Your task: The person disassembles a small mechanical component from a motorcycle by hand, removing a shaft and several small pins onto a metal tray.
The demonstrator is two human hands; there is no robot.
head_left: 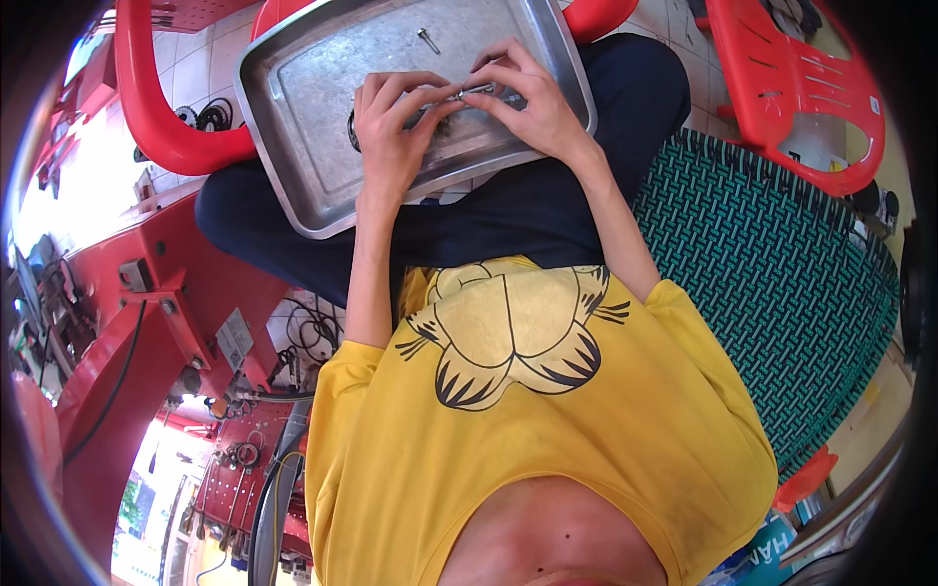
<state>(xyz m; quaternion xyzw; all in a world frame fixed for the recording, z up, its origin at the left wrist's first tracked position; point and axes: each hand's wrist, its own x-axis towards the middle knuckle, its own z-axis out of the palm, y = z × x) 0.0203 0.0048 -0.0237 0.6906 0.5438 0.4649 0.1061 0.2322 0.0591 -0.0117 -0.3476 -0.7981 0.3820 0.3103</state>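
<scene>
Over a shallow metal tray (293,146), my left hand (393,122) and my right hand (535,103) meet with fingertips pinched together. Between them lies a slim, shiny metal piece that looks like a bolt (479,90), gripped from both ends. Its exact shape is partly covered by my fingers. A loose bolt (428,40) rests on the tray floor, just beyond my hands. Dark, round metal parts (353,129) show beside and beneath my left hand, mostly hidden by it.
The tray sits by my crossed legs, against a red plastic chair (186,146). Another red chair (796,88) stands at the far right, near a green woven seat (772,283). Red machinery (166,293) and black cables (313,327) are at left.
</scene>
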